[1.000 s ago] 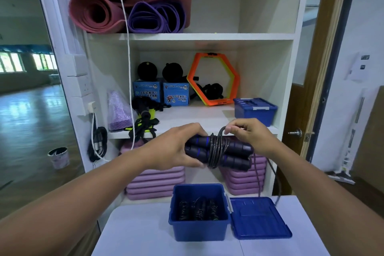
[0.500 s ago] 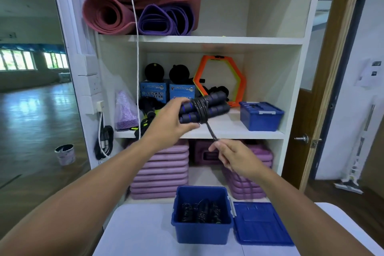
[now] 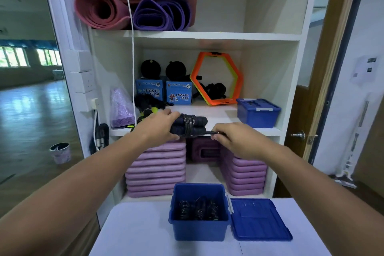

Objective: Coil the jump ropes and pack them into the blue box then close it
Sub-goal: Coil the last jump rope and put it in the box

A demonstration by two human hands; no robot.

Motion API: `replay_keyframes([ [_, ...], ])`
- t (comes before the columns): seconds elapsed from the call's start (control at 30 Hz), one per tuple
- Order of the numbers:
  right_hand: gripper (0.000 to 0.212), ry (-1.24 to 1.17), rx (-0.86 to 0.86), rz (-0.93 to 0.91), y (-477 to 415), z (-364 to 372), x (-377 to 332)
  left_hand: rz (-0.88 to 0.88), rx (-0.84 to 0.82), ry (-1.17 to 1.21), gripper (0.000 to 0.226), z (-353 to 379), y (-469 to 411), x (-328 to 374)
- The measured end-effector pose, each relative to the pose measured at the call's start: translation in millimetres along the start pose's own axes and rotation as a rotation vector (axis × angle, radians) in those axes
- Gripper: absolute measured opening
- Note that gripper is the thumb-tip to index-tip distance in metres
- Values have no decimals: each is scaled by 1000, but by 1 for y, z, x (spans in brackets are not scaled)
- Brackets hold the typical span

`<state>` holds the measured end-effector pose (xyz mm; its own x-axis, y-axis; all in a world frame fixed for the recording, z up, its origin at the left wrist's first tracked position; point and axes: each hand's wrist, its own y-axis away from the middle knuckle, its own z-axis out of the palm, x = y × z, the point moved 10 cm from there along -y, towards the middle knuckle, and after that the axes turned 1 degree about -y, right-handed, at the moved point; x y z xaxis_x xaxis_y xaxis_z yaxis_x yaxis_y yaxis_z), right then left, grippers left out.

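left hand clenching jump rope handles, long axis sideways | right hand pinching cord tail | blue box sitting open directly below bundle

Two small light-blue cardboard boxes stand side by side on the middle shelf, just left of the orange plastic hexagon ring. The nearer box reads "LUCKY STAR" with "70" in a white circle; the farther box carries the same words and number. White wall notices far right of the ring are too blurred to read.
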<state>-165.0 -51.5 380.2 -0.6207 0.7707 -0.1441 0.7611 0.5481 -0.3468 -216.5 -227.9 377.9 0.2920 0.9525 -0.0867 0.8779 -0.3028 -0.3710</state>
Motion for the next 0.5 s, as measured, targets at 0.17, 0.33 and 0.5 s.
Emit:
replay_keyframes([
  [0.17, 26, 223, 95, -139, -14, -34, -15, 184, -121, 9, 59, 15, 17, 41],
  [0.33, 24, 147, 112, -194, -18, -48, -16, 373, -132, 154, 54, 7, 42, 78],
  [0.5, 34, -76, 83, -186, -22, -47, -15, 441, -113, 244, 59, -6, 58, 90],
])
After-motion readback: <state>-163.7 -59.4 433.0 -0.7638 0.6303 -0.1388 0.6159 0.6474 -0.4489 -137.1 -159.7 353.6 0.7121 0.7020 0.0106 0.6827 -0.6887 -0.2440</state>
